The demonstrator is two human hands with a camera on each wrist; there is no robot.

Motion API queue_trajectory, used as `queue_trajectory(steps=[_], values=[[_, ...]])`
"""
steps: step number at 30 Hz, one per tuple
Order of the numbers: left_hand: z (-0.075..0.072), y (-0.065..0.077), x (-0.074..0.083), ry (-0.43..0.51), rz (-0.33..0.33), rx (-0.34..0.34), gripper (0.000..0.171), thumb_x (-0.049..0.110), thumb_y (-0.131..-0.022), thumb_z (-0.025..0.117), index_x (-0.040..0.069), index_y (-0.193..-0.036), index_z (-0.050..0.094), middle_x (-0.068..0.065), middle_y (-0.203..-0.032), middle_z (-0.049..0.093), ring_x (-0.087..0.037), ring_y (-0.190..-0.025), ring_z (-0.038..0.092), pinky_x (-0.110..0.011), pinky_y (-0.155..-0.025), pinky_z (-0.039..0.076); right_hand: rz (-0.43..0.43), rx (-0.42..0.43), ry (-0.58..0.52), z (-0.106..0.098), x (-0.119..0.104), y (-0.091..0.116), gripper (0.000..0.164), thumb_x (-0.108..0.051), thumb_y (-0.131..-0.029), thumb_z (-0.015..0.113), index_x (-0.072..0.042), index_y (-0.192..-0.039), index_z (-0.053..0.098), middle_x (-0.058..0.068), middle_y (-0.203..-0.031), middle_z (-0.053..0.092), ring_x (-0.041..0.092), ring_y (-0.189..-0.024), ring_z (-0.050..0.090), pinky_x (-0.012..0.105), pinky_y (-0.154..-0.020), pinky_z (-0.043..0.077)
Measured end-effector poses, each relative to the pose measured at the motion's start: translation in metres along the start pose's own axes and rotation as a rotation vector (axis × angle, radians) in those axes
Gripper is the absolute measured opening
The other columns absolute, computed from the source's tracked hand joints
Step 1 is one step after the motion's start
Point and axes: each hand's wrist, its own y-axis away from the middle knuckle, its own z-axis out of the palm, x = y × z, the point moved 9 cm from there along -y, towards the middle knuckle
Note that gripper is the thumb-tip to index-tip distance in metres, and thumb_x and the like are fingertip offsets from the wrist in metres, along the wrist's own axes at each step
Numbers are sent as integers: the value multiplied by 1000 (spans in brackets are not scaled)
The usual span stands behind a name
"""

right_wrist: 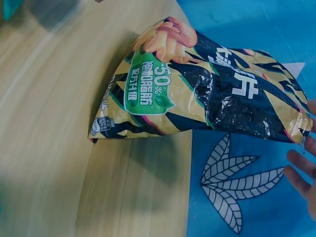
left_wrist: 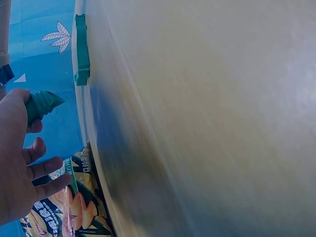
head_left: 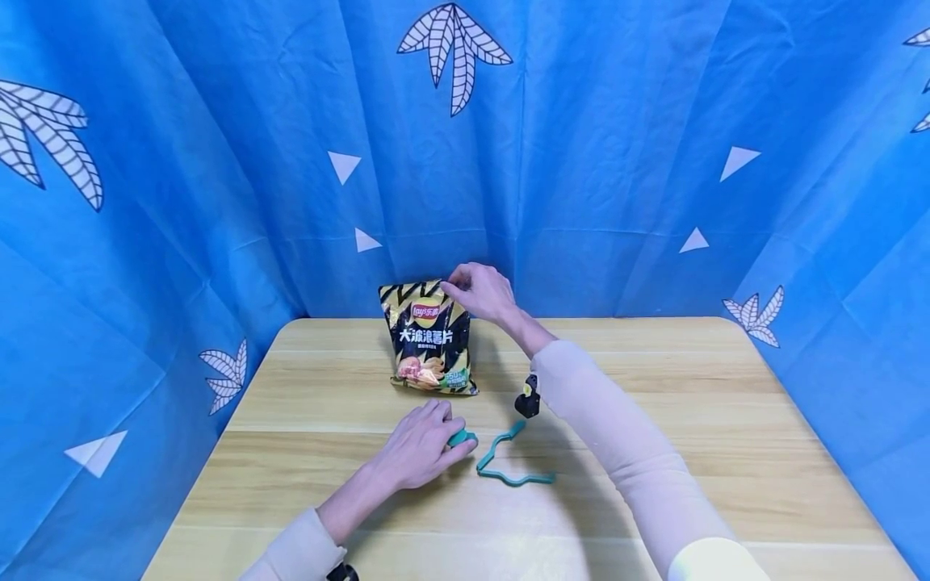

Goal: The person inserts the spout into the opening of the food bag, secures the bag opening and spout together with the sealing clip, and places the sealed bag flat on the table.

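Note:
My left hand [head_left: 417,446] pinches a small teal ridged piece with a slanted tip [left_wrist: 44,104] between thumb and index finger, low over the table; its other fingers are spread in the left wrist view. Just right of it a teal bag clip [head_left: 516,482] lies unfolded in a bent V, its hinge towards the left hand. At the table's back a black and gold Lay's potato chip bag [head_left: 429,335] stands upright on its bottom edge. My right hand [head_left: 481,292] pinches its top right corner, and the right wrist view shows the bag [right_wrist: 197,94] from the side.
The wooden table [head_left: 690,436] has rounded back corners. A blue curtain [head_left: 596,121] with leaf and triangle prints hangs behind and on both sides. A black wrist device [head_left: 528,397] hangs under the right sleeve [head_left: 617,436], which reaches over the table's right half.

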Motion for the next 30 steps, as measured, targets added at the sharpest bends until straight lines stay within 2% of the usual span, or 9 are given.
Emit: queue_trajectory(steps=[11, 22, 30], values=[[-2, -1, -1, -7, 9, 26, 36, 54, -108, 49, 26, -91, 64, 6, -91, 48, -10, -85, 41, -23, -71, 34, -36, 29, 5, -8, -9, 3, 17, -32, -99, 69, -17, -100, 77, 1, -100, 75, 18, -88, 69, 38, -76, 55], [-2, -2, 0, 3, -12, -2, 38, 57, -109, 46, 27, -91, 62, 4, -93, 51, -12, -87, 45, -27, -74, 39, -64, 126, -33, -28, 0, 23, 14, -29, -99, 69, -18, -96, 76, 1, -98, 74, 19, -88, 71, 40, -73, 55], [-2, -1, 1, 19, -19, -3, 38, 57, -108, 46, 28, -90, 61, 6, -93, 50, -11, -88, 44, -26, -74, 37, -51, 175, -64, -40, 7, 37, 12, -28, -97, 70, -17, -94, 76, 1, -93, 72, 18, -84, 68, 35, -68, 50]])
